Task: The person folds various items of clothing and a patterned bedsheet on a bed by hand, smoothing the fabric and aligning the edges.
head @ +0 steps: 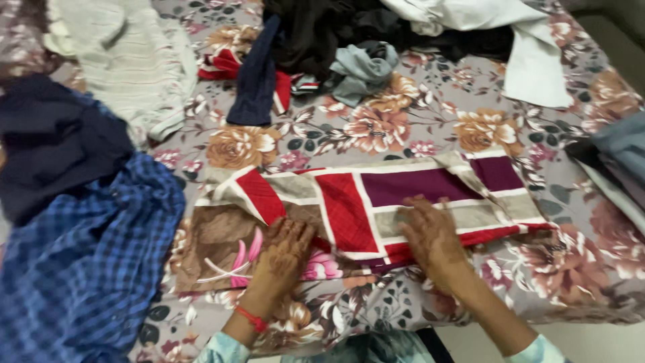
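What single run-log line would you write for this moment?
left hand: flat on patterned cloth | right hand: flat on same cloth | cloth: folded on floral bedsheet | blue checked garment: left side

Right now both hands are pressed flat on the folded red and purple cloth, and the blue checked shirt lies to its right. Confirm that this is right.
Not quite. The head view shows the blue checked shirt on the left of the folded red and purple cloth, not its right. The rest holds: the left hand and the right hand are both pressed flat on the cloth.
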